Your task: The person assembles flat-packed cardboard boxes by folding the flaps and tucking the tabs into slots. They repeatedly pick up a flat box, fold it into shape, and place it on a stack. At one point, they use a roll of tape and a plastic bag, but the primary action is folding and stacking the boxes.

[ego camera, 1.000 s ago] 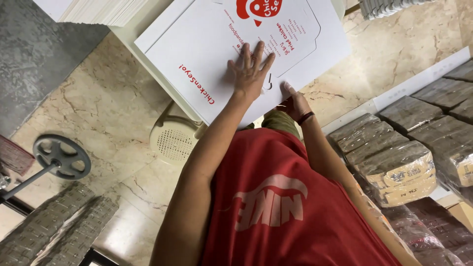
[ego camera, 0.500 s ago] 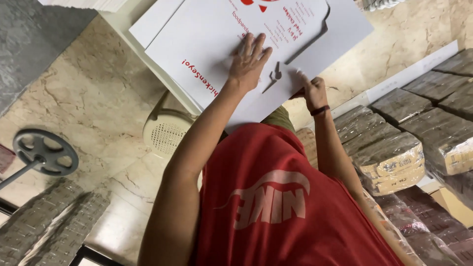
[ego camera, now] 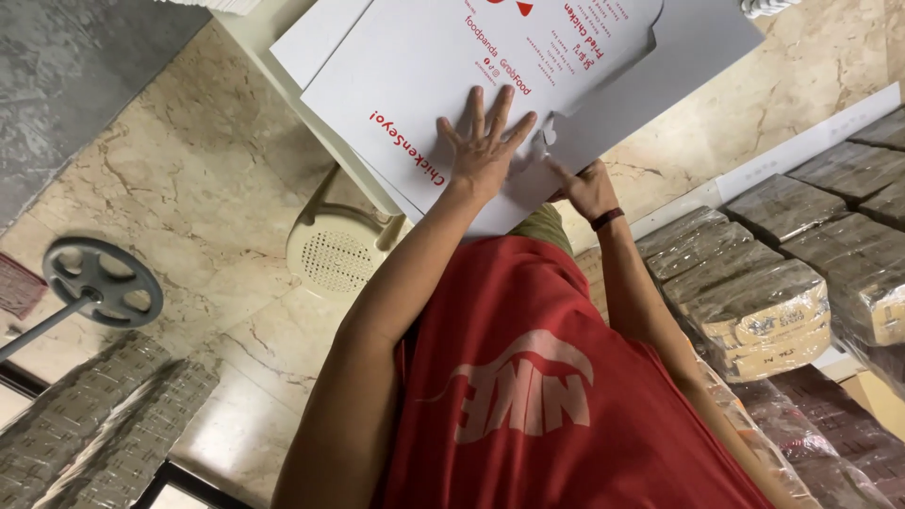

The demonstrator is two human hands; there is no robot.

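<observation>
A flat white cardboard box blank (ego camera: 424, 85) with red print lies on a pale table (ego camera: 283, 47) in front of me. My left hand (ego camera: 485, 146) presses flat on it, palm down with the fingers spread. My right hand (ego camera: 584, 187), with a dark band at the wrist, pinches a cut flap (ego camera: 542, 151) at the near edge of the blank, just right of my left hand. My red shirt fills the lower middle of the view.
A white stool with a perforated seat (ego camera: 339, 250) stands under the table on the marble floor (ego camera: 170, 188). Wrapped brown bundles (ego camera: 764, 311) are stacked at the right and more lie at the lower left (ego camera: 94, 434). A grey metal wheel on a rod (ego camera: 104, 283) lies at the left.
My left hand has stayed flat on the blank. My right hand has moved from the blank's near edge up to the cut flap beside my left hand and taken hold of it.
</observation>
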